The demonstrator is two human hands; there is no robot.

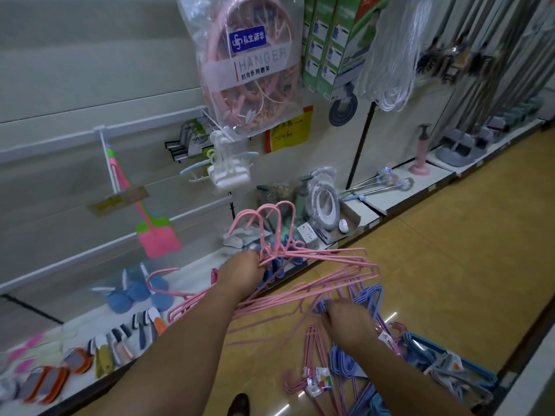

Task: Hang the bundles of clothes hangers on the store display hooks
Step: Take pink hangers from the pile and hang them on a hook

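Left hand [240,276]: gripping a bundle of pink hangers [303,265] at the necks, four hook tops showing, raised over the front edge of the bottom shelf [192,274].
Right hand [345,321]: fingers curled on a purple hanger bundle [368,295], low over the floor [450,235].
Floor pile: one more pink bundle [312,355], one blue bundle [450,360]; the exact number of bundles is unclear.
Display hook [108,159]: one, carrying fly swatters [156,232].

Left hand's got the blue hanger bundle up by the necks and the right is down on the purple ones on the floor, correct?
Not quite: in the head view the left hand grips the pink hanger bundle, not a blue one. The right hand is on the purple hangers as you said.
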